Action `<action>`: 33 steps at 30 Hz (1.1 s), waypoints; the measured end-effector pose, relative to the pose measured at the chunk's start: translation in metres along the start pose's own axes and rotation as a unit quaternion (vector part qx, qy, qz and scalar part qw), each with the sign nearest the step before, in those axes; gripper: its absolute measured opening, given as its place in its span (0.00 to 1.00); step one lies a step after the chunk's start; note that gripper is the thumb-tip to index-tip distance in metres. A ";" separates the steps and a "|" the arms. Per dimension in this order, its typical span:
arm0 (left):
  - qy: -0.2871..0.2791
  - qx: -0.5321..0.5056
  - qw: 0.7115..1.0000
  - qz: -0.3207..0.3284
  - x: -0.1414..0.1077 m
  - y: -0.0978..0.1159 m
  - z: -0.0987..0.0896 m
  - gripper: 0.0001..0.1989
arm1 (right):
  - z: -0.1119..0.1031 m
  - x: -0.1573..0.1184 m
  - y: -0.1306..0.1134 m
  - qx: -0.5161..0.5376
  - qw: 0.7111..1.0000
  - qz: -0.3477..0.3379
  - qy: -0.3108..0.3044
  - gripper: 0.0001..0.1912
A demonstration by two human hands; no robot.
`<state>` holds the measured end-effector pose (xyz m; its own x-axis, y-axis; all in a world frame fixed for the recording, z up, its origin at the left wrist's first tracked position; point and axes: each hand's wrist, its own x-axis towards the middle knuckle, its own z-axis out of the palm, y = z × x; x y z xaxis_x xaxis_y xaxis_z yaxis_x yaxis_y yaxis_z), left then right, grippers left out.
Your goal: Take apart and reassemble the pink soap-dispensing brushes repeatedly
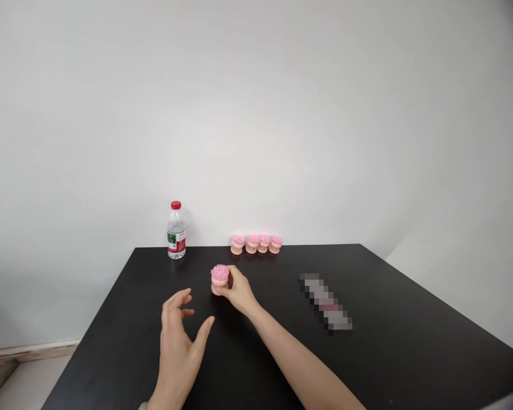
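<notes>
One round pink bristled brush point(219, 275), peach plastic base, held between thumb and fingers of the right hand point(239, 291), mid-table on the black table point(111, 347). Left hand point(177, 347): open wide, fingers loosely curved, near the brush, not touching it. Along the far edge: four matching brushes point(256, 244) in a close row; left of them, a clear plastic bottle point(176, 233), red cap, water inside. Toward the right edge: one pixelated object point(325, 302), too blurred to tell.
</notes>
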<state>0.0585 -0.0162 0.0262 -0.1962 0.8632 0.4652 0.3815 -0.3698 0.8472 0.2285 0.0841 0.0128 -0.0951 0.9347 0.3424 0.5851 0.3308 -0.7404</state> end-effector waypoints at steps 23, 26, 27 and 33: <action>0.044 -0.062 0.997 -0.011 -0.003 -0.009 0.015 0.19 | 0.053 0.118 0.058 -0.090 0.979 0.088 0.163 0.15; 0.038 -0.063 0.997 -0.028 -0.003 -0.006 0.014 0.20 | 0.047 0.105 0.062 -0.076 0.982 0.057 0.163 0.15; 0.038 -0.062 0.997 -0.032 -0.002 -0.004 0.014 0.20 | 0.043 0.098 0.065 -0.072 0.983 0.046 0.163 0.16; 0.042 -0.040 0.998 -0.030 0.000 -0.004 0.018 0.23 | -0.012 0.061 0.101 -0.079 0.969 0.048 0.229 0.14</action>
<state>0.0732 -0.0084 0.0184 -0.2921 0.8542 0.4302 0.2945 -0.3476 0.8902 0.2911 0.1730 -0.0340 0.3120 0.7924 0.5243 0.6925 0.1882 -0.6965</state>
